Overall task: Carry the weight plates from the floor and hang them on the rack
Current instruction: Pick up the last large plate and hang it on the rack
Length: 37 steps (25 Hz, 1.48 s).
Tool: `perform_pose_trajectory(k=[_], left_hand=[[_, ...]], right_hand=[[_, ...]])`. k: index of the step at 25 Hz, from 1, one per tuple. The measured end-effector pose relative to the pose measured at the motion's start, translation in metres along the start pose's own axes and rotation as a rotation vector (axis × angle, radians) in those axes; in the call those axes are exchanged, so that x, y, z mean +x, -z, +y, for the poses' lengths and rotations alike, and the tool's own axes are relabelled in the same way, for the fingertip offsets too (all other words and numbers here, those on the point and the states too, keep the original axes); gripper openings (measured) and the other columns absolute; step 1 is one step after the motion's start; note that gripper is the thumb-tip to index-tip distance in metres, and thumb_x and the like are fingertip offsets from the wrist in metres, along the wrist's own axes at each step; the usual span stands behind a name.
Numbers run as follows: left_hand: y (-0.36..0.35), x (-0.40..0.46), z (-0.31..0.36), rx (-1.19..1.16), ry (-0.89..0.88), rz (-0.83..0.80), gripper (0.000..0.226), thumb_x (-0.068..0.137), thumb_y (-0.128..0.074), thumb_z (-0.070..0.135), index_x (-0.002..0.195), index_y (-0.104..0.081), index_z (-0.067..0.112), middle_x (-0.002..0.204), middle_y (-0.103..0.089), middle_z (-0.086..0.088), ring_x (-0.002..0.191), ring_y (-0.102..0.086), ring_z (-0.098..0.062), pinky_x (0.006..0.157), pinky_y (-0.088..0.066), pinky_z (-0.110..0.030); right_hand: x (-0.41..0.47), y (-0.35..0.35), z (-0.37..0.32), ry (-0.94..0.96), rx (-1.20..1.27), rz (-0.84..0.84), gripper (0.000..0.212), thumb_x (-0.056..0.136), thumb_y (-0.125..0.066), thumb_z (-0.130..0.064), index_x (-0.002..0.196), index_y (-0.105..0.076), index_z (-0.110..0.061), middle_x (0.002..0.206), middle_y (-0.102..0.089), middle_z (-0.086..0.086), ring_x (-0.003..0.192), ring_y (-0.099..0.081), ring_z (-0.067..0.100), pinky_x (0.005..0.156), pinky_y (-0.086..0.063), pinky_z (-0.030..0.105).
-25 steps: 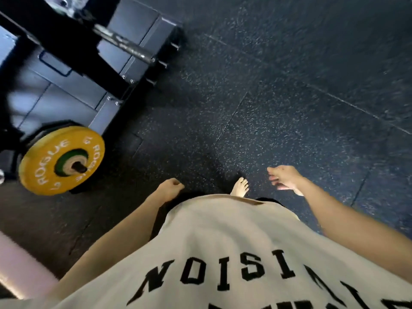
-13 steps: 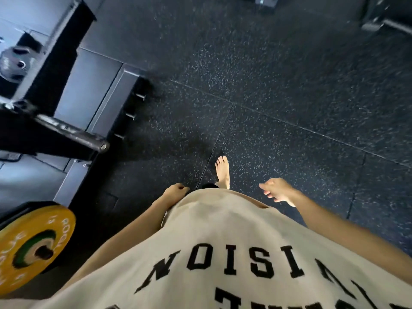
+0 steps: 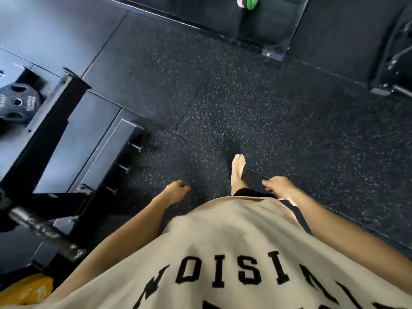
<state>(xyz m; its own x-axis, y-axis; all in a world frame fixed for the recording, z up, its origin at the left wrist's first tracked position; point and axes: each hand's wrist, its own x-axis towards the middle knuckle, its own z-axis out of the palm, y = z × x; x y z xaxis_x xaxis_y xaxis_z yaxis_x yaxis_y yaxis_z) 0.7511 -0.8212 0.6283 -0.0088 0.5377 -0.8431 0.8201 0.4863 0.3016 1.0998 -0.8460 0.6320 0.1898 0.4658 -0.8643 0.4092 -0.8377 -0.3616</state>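
Left hand: your left hand [image 3: 176, 191] is hanging at your side with the fingers curled loosely in, gripping nothing.
Right hand: your right hand [image 3: 279, 190] is hanging low in front of your hip, fingers relaxed and part spread, also carrying nothing.
Stance: you are stepping over the speckled rubber floor [image 3: 278, 112] with one bare foot [image 3: 238, 169] leading.
Plates ahead: a green plate [image 3: 253, 2] and a pink plate [image 3: 240, 1] are showing at the top edge, standing side by side and well apart from both hands (only their lower rims are in view, so I cannot tell how they are resting).
Bearing: they are lying straight ahead, slightly to your right, so your right hand is looking the nearer one; they are standing on edge, faces together.
Plates already hung: a yellow plate [image 3: 33, 291] is sitting at the lower left, and a black plate [image 3: 16, 103] is sitting behind the rack upright [image 3: 48, 126] on your left.
Step in hand: you are probably walking over for the next plate.
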Motion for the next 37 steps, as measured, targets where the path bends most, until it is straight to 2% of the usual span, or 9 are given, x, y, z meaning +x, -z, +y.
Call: perform_pose_trajectory(k=[5,9,16,18,21,23,26,33,37], left_hand=[[0.077,0.053,0.073,-0.126,0.139,0.118,0.034,0.099,-0.049,0.031,0.118,-0.064,0.006,0.125,-0.064,-0.014,0.112,-0.060,-0.031,0.091,-0.047,-0.033],[0.141,0.094,0.106,-0.328,0.227,0.271,0.034,0.101,-0.049,0.033,0.113,-0.062,0.005,0.125,-0.063,-0.016,0.116,-0.057,-0.031,0.090,-0.041,-0.031],[0.247,0.210,0.125,-0.446,0.304,0.084,0.042,0.106,-0.035,0.030,0.143,-0.048,0.016,0.149,-0.045,-0.008,0.137,-0.041,-0.026,0.107,-0.036,-0.030],[0.305,0.233,0.123,-0.571,0.342,0.134,0.042,0.104,-0.038,0.030,0.141,-0.048,0.013,0.144,-0.049,-0.006,0.133,-0.045,-0.027,0.105,-0.039,-0.030],[0.406,0.255,0.114,-0.721,0.369,0.261,0.036,0.099,-0.050,0.029,0.123,-0.060,0.005,0.122,-0.064,-0.014,0.111,-0.061,-0.034,0.091,-0.049,-0.037],[0.469,0.270,0.106,-0.797,0.374,0.309,0.033,0.099,-0.050,0.032,0.119,-0.060,0.008,0.116,-0.065,-0.016,0.092,-0.061,-0.029,0.073,-0.050,-0.034],[0.540,0.295,0.091,-0.854,0.396,0.340,0.032,0.101,-0.047,0.035,0.121,-0.057,0.012,0.112,-0.062,-0.011,0.089,-0.057,-0.022,0.061,-0.044,-0.025],[0.666,0.354,0.041,-0.931,0.517,0.299,0.038,0.102,-0.047,0.037,0.129,-0.056,0.011,0.128,-0.060,-0.012,0.114,-0.057,-0.030,0.091,-0.049,-0.037],[0.734,0.359,-0.011,-1.091,0.659,0.475,0.036,0.100,-0.049,0.036,0.122,-0.061,0.009,0.129,-0.061,-0.012,0.116,-0.056,-0.029,0.094,-0.044,-0.033]], right_hand=[[0.081,0.076,-0.153,0.053,-0.188,-0.048,0.021,0.097,-0.058,-0.029,0.096,-0.063,-0.009,0.092,-0.063,0.010,0.067,-0.052,0.015,0.057,-0.036,0.023],[0.133,0.108,-0.281,0.120,-0.333,-0.103,0.020,0.097,-0.058,-0.033,0.093,-0.062,-0.013,0.091,-0.064,0.005,0.083,-0.057,0.019,0.062,-0.042,0.026],[0.239,0.076,-0.497,0.177,-0.650,-0.218,0.023,0.096,-0.059,-0.033,0.096,-0.064,-0.011,0.093,-0.066,0.006,0.082,-0.057,0.019,0.063,-0.043,0.027],[0.258,0.063,-0.566,0.215,-0.739,-0.218,0.023,0.095,-0.061,-0.032,0.097,-0.067,-0.010,0.091,-0.067,0.005,0.078,-0.056,0.016,0.063,-0.042,0.027],[0.279,0.036,-0.689,0.298,-0.779,-0.218,0.024,0.094,-0.061,-0.035,0.093,-0.068,-0.012,0.091,-0.070,0.007,0.075,-0.056,0.016,0.072,-0.045,0.034],[0.291,0.008,-0.768,0.360,-0.755,-0.184,0.027,0.094,-0.061,-0.034,0.090,-0.068,-0.009,0.091,-0.071,0.011,0.075,-0.057,0.021,0.071,-0.046,0.037],[0.303,-0.044,-0.861,0.421,-0.827,-0.239,0.024,0.095,-0.059,-0.033,0.086,-0.065,-0.012,0.090,-0.068,0.008,0.074,-0.055,0.019,0.068,-0.044,0.035],[0.340,-0.204,-1.065,0.529,-1.187,-0.390,0.023,0.095,-0.059,-0.036,0.086,-0.065,-0.016,0.091,-0.069,0.005,0.071,-0.055,0.016,0.074,-0.046,0.034],[0.331,-0.300,-1.173,0.599,-1.337,-0.459,0.025,0.097,-0.057,-0.035,0.096,-0.065,-0.011,0.096,-0.068,0.007,0.073,-0.054,0.017,0.069,-0.044,0.031]])
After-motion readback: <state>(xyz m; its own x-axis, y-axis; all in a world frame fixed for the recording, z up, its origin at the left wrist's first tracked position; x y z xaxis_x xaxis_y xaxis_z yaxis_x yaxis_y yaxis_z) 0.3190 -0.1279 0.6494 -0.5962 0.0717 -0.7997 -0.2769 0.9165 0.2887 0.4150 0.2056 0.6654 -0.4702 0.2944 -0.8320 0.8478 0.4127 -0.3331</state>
